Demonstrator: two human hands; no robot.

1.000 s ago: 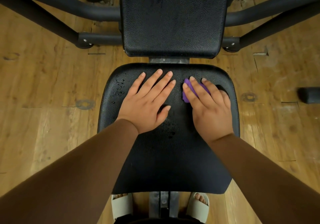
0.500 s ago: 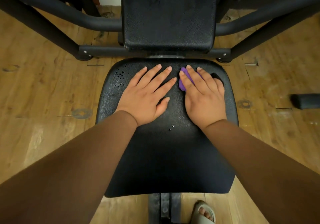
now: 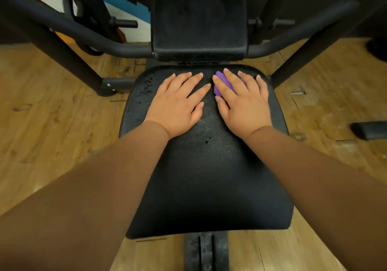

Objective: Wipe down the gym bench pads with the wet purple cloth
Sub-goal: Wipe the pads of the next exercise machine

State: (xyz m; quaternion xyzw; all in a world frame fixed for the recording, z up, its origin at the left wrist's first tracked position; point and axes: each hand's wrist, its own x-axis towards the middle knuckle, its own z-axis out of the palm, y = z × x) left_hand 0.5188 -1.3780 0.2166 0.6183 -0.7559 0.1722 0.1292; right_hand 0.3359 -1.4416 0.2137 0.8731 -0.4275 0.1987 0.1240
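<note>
- Water droplets (image 3: 146, 85) are sitting on the far-left corner of the black seat pad (image 3: 209, 187).
- The left hand (image 3: 178, 103) is lying flat on the pad, fingers straight and spread, holding nothing.
- The purple cloth (image 3: 222, 83) is lying at the pad's far edge, just below the back pad (image 3: 199, 15).
- The right hand (image 3: 244, 103) is pressing straight fingers onto the cloth, covering most of it.

l hand (image 3: 178, 104), r hand (image 3: 244, 105) flat
</note>
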